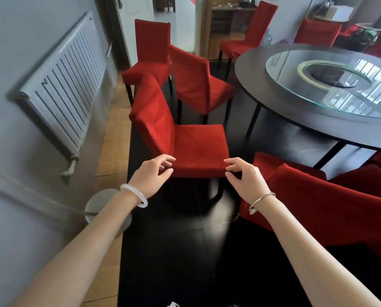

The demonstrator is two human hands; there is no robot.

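At frame centre my left hand (153,171) and right hand (246,175) hover, fingers apart and empty, at both near corners of the chair (198,145), to grip it evenly.

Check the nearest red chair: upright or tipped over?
Upright: the red chair has a level seat, back rising, legs down on the floor.

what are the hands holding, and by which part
Nothing is gripped yet: the left hand and right hand hover with fingers apart at the front corners of the red chair's seat.
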